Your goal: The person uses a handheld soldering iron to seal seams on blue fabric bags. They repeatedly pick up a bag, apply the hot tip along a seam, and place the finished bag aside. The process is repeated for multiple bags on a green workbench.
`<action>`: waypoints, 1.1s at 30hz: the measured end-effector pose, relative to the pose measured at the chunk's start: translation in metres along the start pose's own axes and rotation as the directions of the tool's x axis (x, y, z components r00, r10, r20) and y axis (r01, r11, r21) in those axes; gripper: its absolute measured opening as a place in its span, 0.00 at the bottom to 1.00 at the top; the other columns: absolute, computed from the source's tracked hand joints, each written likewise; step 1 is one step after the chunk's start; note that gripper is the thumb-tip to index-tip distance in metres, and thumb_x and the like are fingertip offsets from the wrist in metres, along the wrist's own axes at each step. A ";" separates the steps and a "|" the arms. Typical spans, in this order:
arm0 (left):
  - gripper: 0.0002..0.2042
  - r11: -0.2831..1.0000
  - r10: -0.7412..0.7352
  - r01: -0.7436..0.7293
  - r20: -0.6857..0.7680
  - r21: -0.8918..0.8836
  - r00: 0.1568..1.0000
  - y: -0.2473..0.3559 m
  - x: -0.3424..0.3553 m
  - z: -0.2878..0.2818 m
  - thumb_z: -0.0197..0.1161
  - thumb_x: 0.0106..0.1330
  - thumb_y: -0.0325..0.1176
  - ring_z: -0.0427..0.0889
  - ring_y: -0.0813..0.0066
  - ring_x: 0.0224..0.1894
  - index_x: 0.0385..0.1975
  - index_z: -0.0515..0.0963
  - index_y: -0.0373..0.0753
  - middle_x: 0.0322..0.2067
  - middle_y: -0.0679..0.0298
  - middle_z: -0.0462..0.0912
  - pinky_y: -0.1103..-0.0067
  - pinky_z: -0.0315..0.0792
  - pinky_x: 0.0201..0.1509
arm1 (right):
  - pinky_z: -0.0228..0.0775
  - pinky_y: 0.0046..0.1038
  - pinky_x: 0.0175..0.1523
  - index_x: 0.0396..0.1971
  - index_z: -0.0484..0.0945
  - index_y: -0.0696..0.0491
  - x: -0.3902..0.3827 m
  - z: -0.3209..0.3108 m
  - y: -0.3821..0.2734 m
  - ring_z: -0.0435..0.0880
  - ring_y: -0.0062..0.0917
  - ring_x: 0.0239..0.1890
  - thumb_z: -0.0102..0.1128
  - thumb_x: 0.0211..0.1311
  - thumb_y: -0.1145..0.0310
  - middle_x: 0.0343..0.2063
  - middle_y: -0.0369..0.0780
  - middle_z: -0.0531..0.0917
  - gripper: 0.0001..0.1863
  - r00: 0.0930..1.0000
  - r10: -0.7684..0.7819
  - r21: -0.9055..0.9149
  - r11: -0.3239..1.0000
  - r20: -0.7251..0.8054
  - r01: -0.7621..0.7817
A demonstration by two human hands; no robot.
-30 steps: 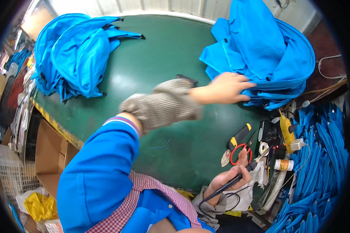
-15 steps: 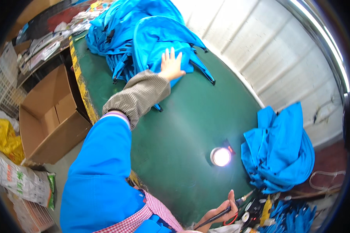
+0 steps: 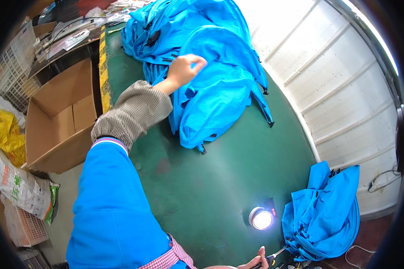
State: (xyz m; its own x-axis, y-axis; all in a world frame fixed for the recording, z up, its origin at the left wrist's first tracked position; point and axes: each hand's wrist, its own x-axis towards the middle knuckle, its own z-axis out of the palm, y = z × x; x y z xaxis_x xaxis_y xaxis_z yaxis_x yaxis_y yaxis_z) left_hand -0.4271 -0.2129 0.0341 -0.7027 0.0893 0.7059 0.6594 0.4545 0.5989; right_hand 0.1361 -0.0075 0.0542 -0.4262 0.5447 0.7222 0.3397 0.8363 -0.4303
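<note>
My left hand (image 3: 186, 70), in a checked sleeve cover, is over the large pile of blue fabric pieces (image 3: 215, 107) with black end fittings, at the top middle. Its fingers are curled; whether they pinch fabric is unclear. Low at the right, my right hand (image 3: 256, 261) grips a soldering-iron-like tool (image 3: 271, 257) with a dark handle and metal tip, beside a second blue fabric pile (image 3: 321, 215). Both piles lie on the green table (image 3: 197, 188), where a small round lit lamp (image 3: 260, 218) stands near the right pile.
An open cardboard box (image 3: 54, 143), yellow plastic bag (image 3: 6, 134) and white sack (image 3: 20, 188) are left of the table's striped edge. A cluttered shelf (image 3: 63, 40) is at upper left. A white ribbed wall (image 3: 336, 89) runs along the right, with a cable hanging on it.
My view and left arm have swung leftward from the right pile to the left one. My spread left fingers have curled, and fabric at that pile now extends nearer me. The tool stays in my right hand.
</note>
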 end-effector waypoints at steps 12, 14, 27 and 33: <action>0.56 0.266 -0.932 0.931 -0.179 0.250 0.315 -0.133 -0.012 -0.014 0.75 0.42 0.48 0.60 0.40 0.62 0.69 0.40 0.56 0.65 0.43 0.48 0.55 0.54 0.66 | 0.75 0.24 0.32 0.33 0.72 0.59 -0.001 0.002 0.005 0.83 0.29 0.27 0.52 0.65 0.73 0.35 0.50 0.84 0.05 0.995 -0.054 0.092 0.995 0.079 0.047; 0.45 0.229 -0.943 0.927 -0.169 0.297 0.287 -0.109 -0.010 0.011 0.67 0.52 0.46 0.64 0.46 0.59 0.68 0.45 0.59 0.61 0.46 0.53 0.58 0.59 0.63 | 0.75 0.23 0.35 0.36 0.71 0.60 -0.013 -0.002 0.011 0.83 0.30 0.29 0.51 0.65 0.73 0.37 0.51 0.83 0.05 0.995 -0.005 0.102 0.995 0.105 -0.005; 0.49 0.267 -0.918 0.832 -0.135 0.486 0.373 -0.046 -0.080 -0.004 0.74 0.43 0.44 0.66 0.48 0.58 0.66 0.49 0.52 0.59 0.53 0.58 0.58 0.64 0.59 | 0.70 0.33 0.52 0.37 0.67 0.61 -0.051 -0.009 0.050 0.81 0.36 0.43 0.47 0.67 0.73 0.38 0.53 0.81 0.06 0.972 0.204 0.258 0.951 -0.116 -0.169; 0.53 0.318 -0.928 0.845 -0.044 0.430 0.371 0.018 -0.141 -0.063 0.73 0.44 0.44 0.61 0.41 0.61 0.68 0.43 0.49 0.63 0.46 0.53 0.57 0.63 0.62 | 0.71 0.31 0.50 0.37 0.67 0.60 -0.048 -0.007 0.068 0.82 0.35 0.41 0.46 0.68 0.72 0.38 0.53 0.81 0.06 0.964 0.195 0.391 0.914 -0.179 -0.112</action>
State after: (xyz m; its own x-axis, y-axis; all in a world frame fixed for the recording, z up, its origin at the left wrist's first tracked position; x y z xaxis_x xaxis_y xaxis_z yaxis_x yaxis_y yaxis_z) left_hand -0.2989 -0.2732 -0.0309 -0.8606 -0.4274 -0.2768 -0.4992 0.6011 0.6241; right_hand 0.1854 0.0225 -0.0055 -0.1946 0.6772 0.7096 0.0307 0.7273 -0.6856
